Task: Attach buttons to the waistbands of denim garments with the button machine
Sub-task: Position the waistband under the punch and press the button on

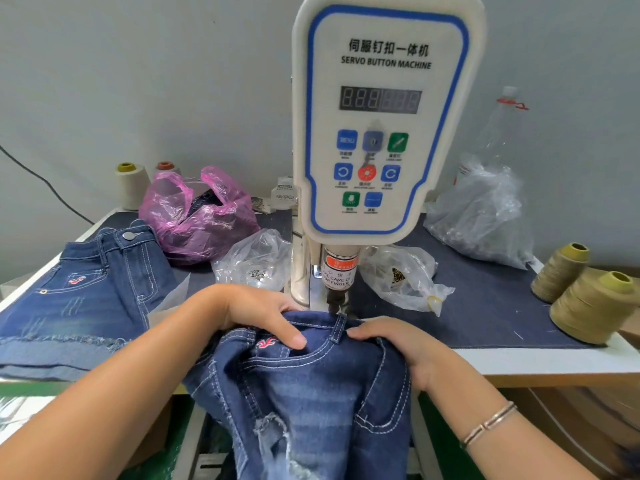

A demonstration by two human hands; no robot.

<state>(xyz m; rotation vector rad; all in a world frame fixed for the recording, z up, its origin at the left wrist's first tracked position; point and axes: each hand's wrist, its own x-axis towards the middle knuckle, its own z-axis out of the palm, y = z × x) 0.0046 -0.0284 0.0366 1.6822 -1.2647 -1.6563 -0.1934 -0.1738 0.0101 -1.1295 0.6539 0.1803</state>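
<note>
Centre of frame: servo button machine (379, 126), white panel with blue border, its punch head just above the waistband of a pair of denim shorts (311, 386). The shorts hang off the front table edge toward the bottom of the frame; only the waistband end is up on the table under the head.

Left hand (258, 311) — fingers curled over the waistband's far edge at left of the punch, thumb (289, 334) lying flat on the denim beside a red embroidered logo. It grips the fabric. Right hand (398, 344) — fingers bent over the waistband at right, fingertips touching a belt loop (340, 328); the cloth is gathered under the palm. A bracelet (488, 424) sits on that wrist.

The waistband section between the two hands lies directly below the punch; the contact point itself is hidden by the fabric fold.

Left of frame: a second pair of denim shorts (86, 289) lies flat on the table (519, 362), a metal button (129, 235) on its waistband. Behind: a pink plastic bag (197, 216), clear bags, and thread cones (588, 306) at right.
</note>
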